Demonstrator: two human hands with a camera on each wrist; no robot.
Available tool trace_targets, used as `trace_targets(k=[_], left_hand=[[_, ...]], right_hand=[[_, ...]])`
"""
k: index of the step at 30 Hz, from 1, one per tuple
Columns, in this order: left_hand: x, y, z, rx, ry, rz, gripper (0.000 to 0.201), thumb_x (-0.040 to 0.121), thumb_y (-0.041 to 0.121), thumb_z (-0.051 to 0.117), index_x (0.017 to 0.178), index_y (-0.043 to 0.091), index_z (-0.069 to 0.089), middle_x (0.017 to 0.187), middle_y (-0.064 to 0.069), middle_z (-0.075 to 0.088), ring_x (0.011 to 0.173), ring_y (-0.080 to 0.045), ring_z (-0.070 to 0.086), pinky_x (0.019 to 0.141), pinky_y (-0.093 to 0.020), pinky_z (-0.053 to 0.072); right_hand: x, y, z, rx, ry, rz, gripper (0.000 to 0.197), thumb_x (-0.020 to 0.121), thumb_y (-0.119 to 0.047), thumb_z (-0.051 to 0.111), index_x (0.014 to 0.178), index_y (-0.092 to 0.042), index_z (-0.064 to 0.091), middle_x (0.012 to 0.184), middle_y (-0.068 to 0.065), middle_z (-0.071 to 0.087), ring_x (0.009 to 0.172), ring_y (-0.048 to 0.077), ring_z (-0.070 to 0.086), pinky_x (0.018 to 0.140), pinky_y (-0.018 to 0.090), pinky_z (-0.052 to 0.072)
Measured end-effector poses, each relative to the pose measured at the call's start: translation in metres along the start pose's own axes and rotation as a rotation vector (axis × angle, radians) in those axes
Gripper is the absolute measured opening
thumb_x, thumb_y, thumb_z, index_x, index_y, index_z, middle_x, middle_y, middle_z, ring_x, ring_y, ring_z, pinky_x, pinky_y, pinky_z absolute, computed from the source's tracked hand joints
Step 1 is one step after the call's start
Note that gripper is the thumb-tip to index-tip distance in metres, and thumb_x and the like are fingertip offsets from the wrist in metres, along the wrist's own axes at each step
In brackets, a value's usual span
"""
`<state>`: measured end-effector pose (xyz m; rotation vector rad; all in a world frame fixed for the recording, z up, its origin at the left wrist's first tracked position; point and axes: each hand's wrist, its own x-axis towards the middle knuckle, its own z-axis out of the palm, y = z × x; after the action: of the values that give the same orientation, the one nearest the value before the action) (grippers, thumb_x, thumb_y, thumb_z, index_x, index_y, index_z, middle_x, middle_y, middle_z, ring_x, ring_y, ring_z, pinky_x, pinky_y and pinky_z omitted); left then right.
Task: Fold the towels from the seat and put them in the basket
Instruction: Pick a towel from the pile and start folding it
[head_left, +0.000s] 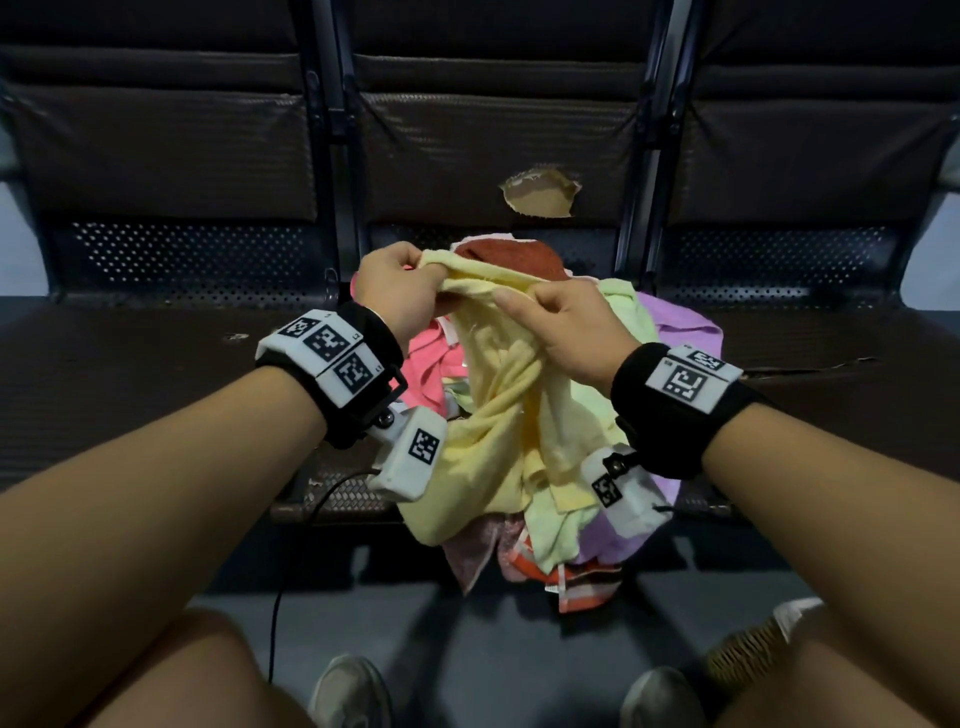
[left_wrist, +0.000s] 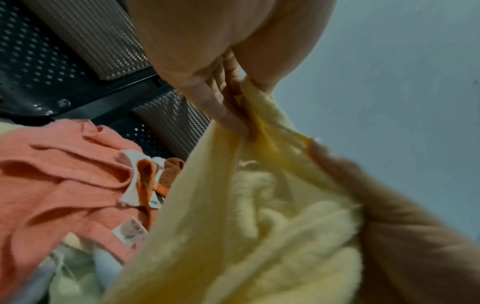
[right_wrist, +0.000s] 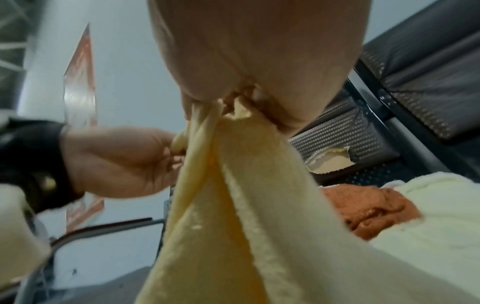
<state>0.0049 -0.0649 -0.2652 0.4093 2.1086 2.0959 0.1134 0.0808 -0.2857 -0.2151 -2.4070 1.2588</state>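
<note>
A yellow towel (head_left: 498, 395) hangs bunched above the pile of towels on the middle seat (head_left: 332, 499). My left hand (head_left: 400, 291) pinches its top edge at the left, and my right hand (head_left: 561, 322) pinches the same edge just to the right. The wrist views show the yellow towel (left_wrist: 233, 226) (right_wrist: 228, 205) drooping from curled fingers (left_wrist: 228, 86) (right_wrist: 246, 92). Under it lie a pink towel (head_left: 426, 364), a rust-brown towel (head_left: 514, 254), a pale green towel (head_left: 618, 312) and a lilac towel (head_left: 680, 322). A woven basket (head_left: 748, 654) peeks out at the lower right, mostly hidden by my forearm.
The dark bench has seats to the left (head_left: 130, 384) and right (head_left: 841, 353) of the pile. A torn hole (head_left: 540, 195) shows in the middle backrest. A black cable (head_left: 291, 571) hangs from the seat front. My shoes (head_left: 348, 691) stand on the grey floor below.
</note>
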Motion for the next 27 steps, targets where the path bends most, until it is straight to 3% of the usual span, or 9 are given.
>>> trace_targets(k=[2,4,7,11,15,18,21,24,27], left_hand=[[0.002,-0.003,-0.001,0.026,0.017,-0.003,0.030,0.087,-0.006,0.056,0.062,0.010,0.049,0.076,-0.016,0.060,0.069,-0.029,0.067,0.062,-0.035,0.059],[0.003,-0.003,0.000,0.049,0.049,0.001,0.024,0.086,-0.001,0.055,0.064,0.010,0.051,0.075,-0.016,0.059,0.069,-0.029,0.065,0.057,-0.031,0.056],[0.005,-0.002,0.002,0.081,0.068,0.010,0.014,0.085,0.006,0.050,0.076,0.005,0.061,0.075,-0.016,0.060,0.070,-0.030,0.064,0.053,-0.031,0.053],[0.005,0.000,0.000,-0.001,0.063,0.003,0.020,0.089,0.001,0.039,0.085,0.001,0.059,0.078,-0.016,0.057,0.061,-0.025,0.059,0.046,-0.024,0.049],[0.007,-0.003,-0.009,-0.051,0.076,-0.045,0.028,0.093,-0.009,0.036,0.107,-0.001,0.058,0.099,-0.019,0.063,0.068,-0.022,0.069,0.051,-0.022,0.054],[0.004,-0.008,-0.011,-0.021,0.031,-0.047,0.034,0.092,-0.016,0.041,0.103,0.005,0.066,0.099,-0.013,0.065,0.068,-0.019,0.071,0.056,-0.022,0.058],[-0.001,-0.008,-0.008,0.002,-0.092,-0.033,0.034,0.089,-0.017,0.048,0.089,0.006,0.073,0.088,-0.014,0.071,0.068,-0.017,0.071,0.063,-0.023,0.060],[0.001,-0.003,-0.010,-0.050,-0.086,-0.055,0.018,0.093,-0.006,0.057,0.090,0.004,0.072,0.080,-0.010,0.070,0.064,-0.013,0.069,0.060,-0.019,0.056],[0.005,-0.003,-0.016,-0.060,-0.051,-0.078,0.012,0.097,0.002,0.054,0.093,0.002,0.065,0.073,-0.008,0.062,0.048,-0.008,0.059,0.048,-0.018,0.048]], right_hand=[[-0.001,-0.001,0.000,0.107,-0.065,0.070,0.048,0.091,-0.045,0.068,0.062,-0.007,0.060,0.054,-0.011,0.044,0.051,0.006,0.043,0.053,0.021,0.037],[-0.001,0.002,-0.003,-0.068,-0.193,0.053,0.032,0.089,-0.037,0.072,0.073,-0.009,0.068,0.059,-0.008,0.055,0.054,0.008,0.051,0.055,0.023,0.042],[-0.006,0.010,-0.005,-0.592,-0.258,0.005,0.027,0.085,-0.032,0.070,0.071,-0.013,0.058,0.068,0.000,0.057,0.064,0.017,0.054,0.061,0.033,0.045],[-0.008,0.020,-0.020,-0.722,-0.216,0.091,0.036,0.088,-0.039,0.066,0.063,-0.013,0.060,0.061,0.002,0.055,0.061,0.020,0.054,0.056,0.031,0.042],[-0.013,0.027,-0.033,-0.648,-0.299,0.102,0.046,0.099,-0.033,0.057,0.057,-0.016,0.049,0.055,0.000,0.045,0.053,0.017,0.041,0.049,0.024,0.032],[-0.006,0.028,-0.035,-0.194,-0.093,0.230,0.030,0.100,-0.013,0.042,0.073,-0.011,0.055,0.072,0.007,0.051,0.070,0.021,0.048,0.063,0.031,0.038],[0.001,0.018,-0.037,0.149,0.154,0.307,0.028,0.098,-0.016,0.039,0.077,-0.014,0.058,0.075,0.006,0.053,0.074,0.021,0.050,0.071,0.035,0.039],[-0.003,0.015,-0.048,-0.129,0.166,0.133,0.036,0.093,-0.037,0.052,0.063,-0.019,0.057,0.060,-0.006,0.054,0.062,0.016,0.053,0.064,0.033,0.042],[-0.012,0.021,-0.060,-0.544,-0.087,0.027,0.023,0.082,-0.036,0.074,0.089,-0.014,0.072,0.079,0.002,0.067,0.076,0.020,0.062,0.068,0.032,0.048]])
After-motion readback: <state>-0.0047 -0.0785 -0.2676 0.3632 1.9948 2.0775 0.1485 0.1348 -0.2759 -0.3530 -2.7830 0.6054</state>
